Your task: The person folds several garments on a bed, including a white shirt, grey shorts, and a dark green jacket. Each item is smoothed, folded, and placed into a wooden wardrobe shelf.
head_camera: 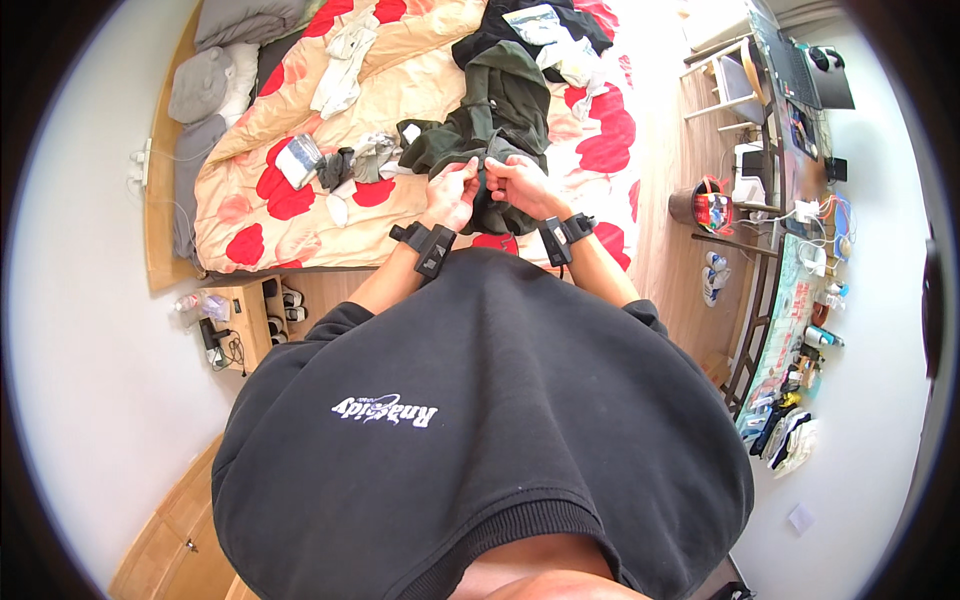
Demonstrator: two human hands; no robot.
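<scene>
A dark green hooded garment (506, 97) lies on the bed, its near part at the bed's front edge. My left hand (454, 193) pinches its fabric between thumb and fingers. Close beside it, my right hand (525, 186) pinches the same garment, the fingertips of both hands nearly meeting. A black device is strapped to each wrist. Left of the garment lie a plastic-wrapped packet (298, 160), a dark grey bundled cloth (334, 169) and a light grey bundled cloth (373, 156). A white garment (346, 64) lies further back, and black clothing (480, 34) lies behind the green one.
The floral quilt (420, 82) covers the bed. A wooden nightstand (255, 315) stands at the near left, with shoes beside it. On the right are a chair (731, 82), a waste bin (686, 206), shoes (715, 277) on the floor and a long cluttered desk (787, 300).
</scene>
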